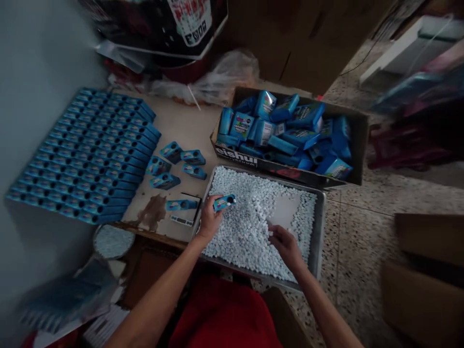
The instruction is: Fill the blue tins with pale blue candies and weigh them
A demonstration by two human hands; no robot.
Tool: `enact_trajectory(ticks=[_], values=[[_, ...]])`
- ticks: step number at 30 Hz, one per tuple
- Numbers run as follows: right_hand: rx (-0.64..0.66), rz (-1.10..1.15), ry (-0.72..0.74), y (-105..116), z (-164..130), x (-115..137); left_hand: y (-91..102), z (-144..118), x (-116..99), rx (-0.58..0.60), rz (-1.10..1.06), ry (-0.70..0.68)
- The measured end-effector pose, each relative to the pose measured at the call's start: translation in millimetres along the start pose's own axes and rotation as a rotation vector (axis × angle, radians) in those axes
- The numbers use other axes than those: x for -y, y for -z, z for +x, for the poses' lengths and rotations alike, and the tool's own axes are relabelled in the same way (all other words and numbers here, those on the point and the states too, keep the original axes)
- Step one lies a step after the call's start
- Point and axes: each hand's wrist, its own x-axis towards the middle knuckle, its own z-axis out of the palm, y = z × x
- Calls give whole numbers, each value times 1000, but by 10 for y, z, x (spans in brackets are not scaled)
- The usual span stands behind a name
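My left hand [210, 217] is closed around a small blue candy box [224, 203], held above the left part of a metal tray [320, 237]. The box has a round dark hole in its upper side, with a few white pieces at its edge. Small white candies [239, 232] cover most of the tray. At the edge of a bare patch of tray, my right hand [284, 244] has its fingers curled together among the candies, with some white pieces at the fingertips. How many it holds is hidden.
Left of the tray, another blue box lies on a small digital scale [181, 221]. Several loose boxes [165, 181] stand behind it, beside a large block of rowed boxes [87, 154]. A carton [235, 157] full of blue boxes borders the tray's far side. A round candy container [114, 240] sits lower left.
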Motion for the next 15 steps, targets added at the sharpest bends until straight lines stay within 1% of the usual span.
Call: enact_trajectory(ticks=[2, 4, 9, 12, 15], values=[[66, -14, -4, 104, -76, 208, -11, 37, -45, 28, 22, -32], [123, -58, 12, 190, -83, 414, -7, 63, -106, 49, 53, -69], [266, -286, 54, 331, 61, 915, 30, 90, -191, 124, 124, -141], [344, -381, 22, 372, 151, 1197, 31, 85, -200, 212, 145, -184], [421, -400, -45, 381, 241, 1422, 15, 78, -211, 300, 151, -221]])
